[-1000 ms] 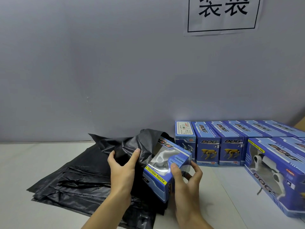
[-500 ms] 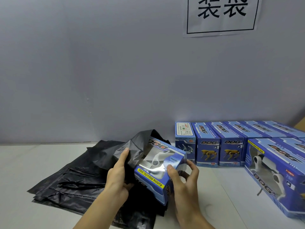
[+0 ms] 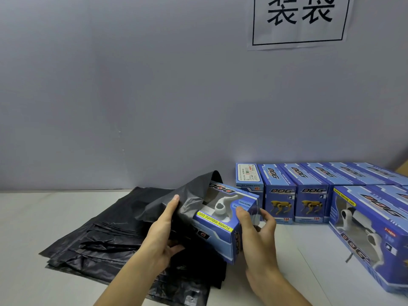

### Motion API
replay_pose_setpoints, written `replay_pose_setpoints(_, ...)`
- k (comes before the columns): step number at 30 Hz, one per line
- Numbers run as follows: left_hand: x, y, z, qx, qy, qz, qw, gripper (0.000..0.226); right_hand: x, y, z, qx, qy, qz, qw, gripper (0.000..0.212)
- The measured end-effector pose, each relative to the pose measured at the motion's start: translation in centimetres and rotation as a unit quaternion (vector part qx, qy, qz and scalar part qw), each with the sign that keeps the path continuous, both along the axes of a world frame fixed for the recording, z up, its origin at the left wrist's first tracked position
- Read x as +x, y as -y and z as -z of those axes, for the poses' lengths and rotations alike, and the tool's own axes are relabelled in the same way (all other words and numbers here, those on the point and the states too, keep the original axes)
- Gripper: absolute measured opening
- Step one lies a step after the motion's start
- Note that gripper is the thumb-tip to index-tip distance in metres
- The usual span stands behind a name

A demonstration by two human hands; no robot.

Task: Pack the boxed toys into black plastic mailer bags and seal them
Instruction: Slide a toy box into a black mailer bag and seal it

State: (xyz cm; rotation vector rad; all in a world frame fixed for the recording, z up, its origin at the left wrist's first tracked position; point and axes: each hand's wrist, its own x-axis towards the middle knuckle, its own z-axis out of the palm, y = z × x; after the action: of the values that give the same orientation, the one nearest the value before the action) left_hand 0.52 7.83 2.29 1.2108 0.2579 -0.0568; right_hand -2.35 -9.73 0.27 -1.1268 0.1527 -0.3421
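**One box, half sheathed, long axis pointing into the bag mouth**

Toy box (image 3: pixel 223 219) lies tilted, far end inside the raised black mailer bag (image 3: pixel 189 195), near end exposed. Right hand (image 3: pixel 257 237) clasps the near end, thumb on top. Left hand (image 3: pixel 163 230) pinches the bag's lip just left. Spare bags (image 3: pixel 92 246) lie beneath on the table (image 3: pixel 293 261).

A paper sign (image 3: pixel 300 21) hangs on the grey wall (image 3: pixel 132 96).

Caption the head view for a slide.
Left hand holds black mailer bag open; right hand slides boxed toy in.
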Motion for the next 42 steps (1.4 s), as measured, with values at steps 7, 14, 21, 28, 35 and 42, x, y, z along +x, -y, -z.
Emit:
replay_pose_setpoints(7, -0.3, 0.2, -0.4, -0.04, 0.005, 0.046, 0.998, 0.06, -0.3, -0.2, 0.0, 0.002, 0.005, -0.03, 1.0, 0.055)
replay_pose_setpoints(14, -0.9, 0.7, -0.4, -0.021, -0.007, 0.122, 0.992, 0.069, -1.0, -0.5, -0.8, -0.025, 0.021, -0.019, 0.999, 0.066)
replay_pose_setpoints(21, -0.5, 0.8, -0.6, -0.07, 0.037, 0.064, 0.995, 0.043, -1.6, -0.8, -0.9, -0.043, 0.032, -0.098, 0.994, 0.044)
replay_pose_setpoints(28, 1.0, -3.4, -0.7, -0.127, 0.073, 0.087, 0.985, 0.036, -1.6, 0.3, -1.4, -0.273, 0.058, -0.023, 0.96, 0.014)
replay_pose_setpoints(35, 1.7, -3.6, 0.2, -0.033, 0.043, 0.141, 0.989, 0.041, -0.1, 1.8, -0.1, -0.381, 0.068, -0.002, 0.922, 0.044)
replay_pose_setpoints(42, 2.9, -3.9, 0.9, 0.015, 0.02, 0.119, 0.993, 0.047, 0.6, 1.8, 1.8, -0.462, 0.059, 0.045, 0.883, 0.021)
